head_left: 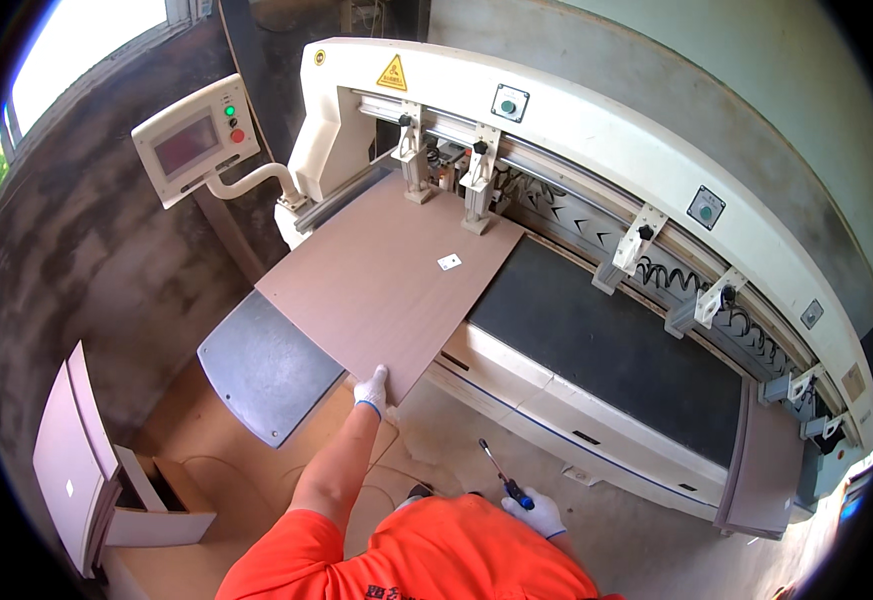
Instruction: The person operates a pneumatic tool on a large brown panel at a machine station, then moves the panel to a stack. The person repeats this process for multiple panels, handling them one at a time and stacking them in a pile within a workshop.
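Note:
My left hand [371, 388], in a white glove, grips the near edge of a large pinkish-brown flat panel [376, 265]. Its thumb lies on top and the fingers are hidden beneath. The panel rests on the machine's bed, its far end under two clamps [415, 170] of the white machine [596, 110]; a small white label [449, 262] sits on its surface. Close to my body, my gloved right hand [544, 515] is closed around the blue-and-black handle of a screwdriver [497, 464], its shaft pointing up and left.
A grey support plate [266, 370] juts out under the panel's left side. The control screen [196, 141] stands at the upper left. More panels [68, 460] lean at the far left beside an open box [171, 510]. Another panel [764, 465] lies on the bed's right end.

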### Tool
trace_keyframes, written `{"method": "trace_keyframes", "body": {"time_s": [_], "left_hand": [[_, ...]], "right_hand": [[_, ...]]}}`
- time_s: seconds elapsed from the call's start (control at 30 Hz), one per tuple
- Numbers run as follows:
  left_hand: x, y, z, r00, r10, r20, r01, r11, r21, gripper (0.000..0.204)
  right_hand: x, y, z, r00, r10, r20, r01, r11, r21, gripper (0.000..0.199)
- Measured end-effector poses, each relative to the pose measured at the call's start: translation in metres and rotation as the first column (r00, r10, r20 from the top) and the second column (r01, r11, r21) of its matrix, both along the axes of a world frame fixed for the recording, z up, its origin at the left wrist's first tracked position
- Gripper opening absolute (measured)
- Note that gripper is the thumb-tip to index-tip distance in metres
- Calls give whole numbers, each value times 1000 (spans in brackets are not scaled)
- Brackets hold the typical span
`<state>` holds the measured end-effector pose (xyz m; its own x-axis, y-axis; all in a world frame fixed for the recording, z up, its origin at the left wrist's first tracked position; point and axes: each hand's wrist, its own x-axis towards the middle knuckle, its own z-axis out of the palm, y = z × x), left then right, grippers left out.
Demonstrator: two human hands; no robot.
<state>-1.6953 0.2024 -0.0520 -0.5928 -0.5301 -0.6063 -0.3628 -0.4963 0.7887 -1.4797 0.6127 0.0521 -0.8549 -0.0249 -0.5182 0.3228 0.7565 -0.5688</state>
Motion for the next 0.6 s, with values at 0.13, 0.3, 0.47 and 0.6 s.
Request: {"method": "trace_keyframes", "body": {"time_s": [0.13, 0.3, 0.47, 0.6], "left_hand": [[0, -3, 9, 1000, -3, -9, 4, 997, 73, 53], [-1, -14, -14, 973, 92, -210, -26, 955, 297, 44], [-3, -1, 0, 975, 103, -196, -14, 913, 408, 44], [-1, -16, -19, 971, 104, -217, -16, 928, 373, 43]], "right_hand": [[6, -8, 0, 998, -56, 3, 56, 998, 37, 58], [5, -19, 18, 988, -125, -93, 130, 990, 47, 56], [16, -6, 10, 933, -264, -243, 265, 964, -31, 50], [16, 12, -4, 886, -389, -252, 378, 921, -90, 44]]}}
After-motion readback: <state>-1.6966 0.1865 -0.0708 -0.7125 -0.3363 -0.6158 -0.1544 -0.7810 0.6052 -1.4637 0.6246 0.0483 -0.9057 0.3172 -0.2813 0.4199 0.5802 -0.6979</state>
